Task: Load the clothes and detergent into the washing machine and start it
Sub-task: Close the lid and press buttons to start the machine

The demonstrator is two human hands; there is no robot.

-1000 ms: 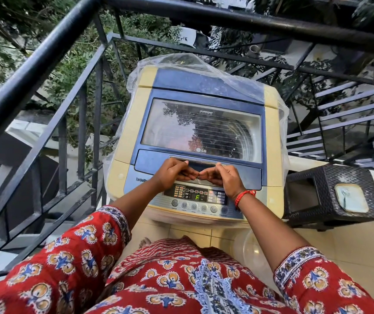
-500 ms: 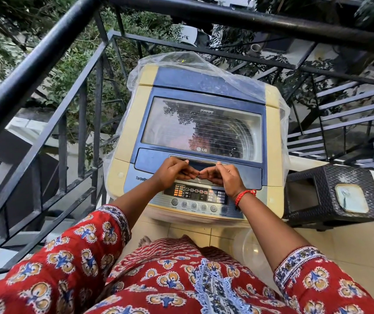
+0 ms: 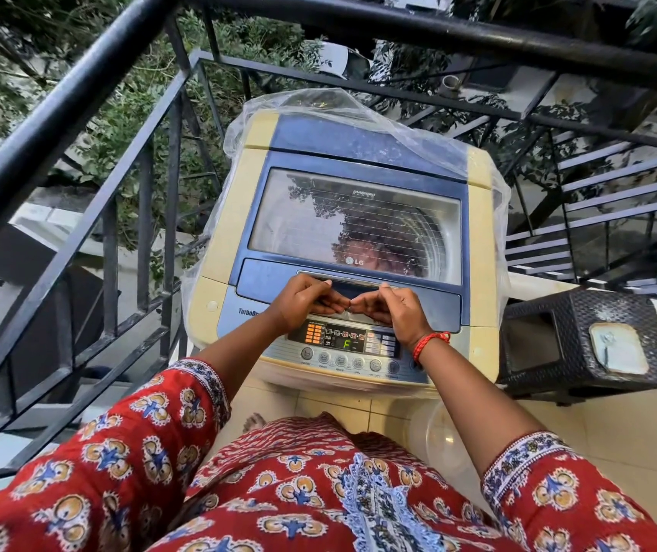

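A cream and blue top-loading washing machine [image 3: 235,217] stands in front of me with its glass lid [image 3: 318,217] closed. Through the glass, dark reddish clothes [image 3: 382,245] show in the drum. My left hand [image 3: 303,302] and my right hand [image 3: 394,308] sit side by side at the handle on the lid's front edge, fingers curled on it and fingertips almost touching. Just below my hands, the control panel [image 3: 342,340] is lit and shows a green character. No detergent is in view.
A clear plastic cover [image 3: 358,109] is pushed back over the machine's rear. Black metal railing [image 3: 80,173] runs along the left and behind. A black wicker stool [image 3: 581,344] stands at the right, with stairs [image 3: 617,193] beyond it. A translucent round container [image 3: 442,436] lies on the tiled floor.
Both hands stay at the lid handle and the lid remains closed. Only the view shifts slightly.
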